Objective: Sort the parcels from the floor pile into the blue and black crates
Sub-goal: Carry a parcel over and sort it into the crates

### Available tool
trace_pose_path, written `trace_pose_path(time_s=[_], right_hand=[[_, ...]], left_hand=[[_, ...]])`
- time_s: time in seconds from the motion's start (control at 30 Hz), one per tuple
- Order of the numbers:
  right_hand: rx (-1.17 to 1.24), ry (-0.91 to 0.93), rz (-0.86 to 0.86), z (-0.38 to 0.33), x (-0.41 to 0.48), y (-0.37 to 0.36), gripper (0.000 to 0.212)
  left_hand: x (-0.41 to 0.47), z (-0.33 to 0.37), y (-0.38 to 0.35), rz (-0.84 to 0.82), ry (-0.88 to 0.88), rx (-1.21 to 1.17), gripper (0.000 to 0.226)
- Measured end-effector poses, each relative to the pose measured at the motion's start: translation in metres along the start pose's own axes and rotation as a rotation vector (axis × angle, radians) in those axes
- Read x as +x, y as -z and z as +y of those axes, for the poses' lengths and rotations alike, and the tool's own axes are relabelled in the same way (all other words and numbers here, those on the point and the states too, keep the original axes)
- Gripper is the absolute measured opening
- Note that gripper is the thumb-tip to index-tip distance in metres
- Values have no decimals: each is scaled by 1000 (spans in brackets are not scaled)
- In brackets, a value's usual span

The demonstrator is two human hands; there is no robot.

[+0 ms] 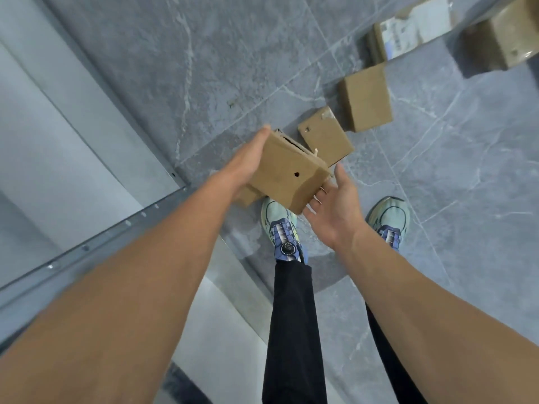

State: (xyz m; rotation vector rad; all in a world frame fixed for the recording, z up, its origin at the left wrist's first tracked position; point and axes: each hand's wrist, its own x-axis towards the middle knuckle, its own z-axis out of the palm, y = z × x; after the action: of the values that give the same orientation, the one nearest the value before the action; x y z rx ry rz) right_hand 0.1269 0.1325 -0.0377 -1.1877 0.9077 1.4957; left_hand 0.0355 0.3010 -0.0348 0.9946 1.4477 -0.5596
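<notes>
The left grip (248,163) clasps the held parcel (287,170) by its left side, above the grey tiled floor (204,68) and the left shoe (280,225); the right grip (332,205) is released, palm up, fingers spread, fingertips at the parcel's near right corner; both forearms reach forward; four more parcels lie on the floor, trailing far and right: a small box (325,135), a plain box (366,97), a labelled box (408,33), a taped box (507,36).
</notes>
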Motion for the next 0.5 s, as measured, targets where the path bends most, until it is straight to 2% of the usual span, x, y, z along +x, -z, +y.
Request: trace_pose_path(time_s=[0.1, 0.17, 0.37, 0.5], right_hand=[[-89, 47, -26, -22, -56, -11, 66], [-157, 102, -47, -41, -95, -18, 66], [-309, 306, -81, -112, -226, -29, 71], [-341, 437, -144, -151, -328, -29, 65]], left_hand=[[-61, 25, 0, 18, -36, -74, 63], [-106, 45, -5, 28, -89, -92, 52], [-262, 118, -28, 61, -236, -189, 60], [-354, 160, -46, 97, -340, -219, 36]])
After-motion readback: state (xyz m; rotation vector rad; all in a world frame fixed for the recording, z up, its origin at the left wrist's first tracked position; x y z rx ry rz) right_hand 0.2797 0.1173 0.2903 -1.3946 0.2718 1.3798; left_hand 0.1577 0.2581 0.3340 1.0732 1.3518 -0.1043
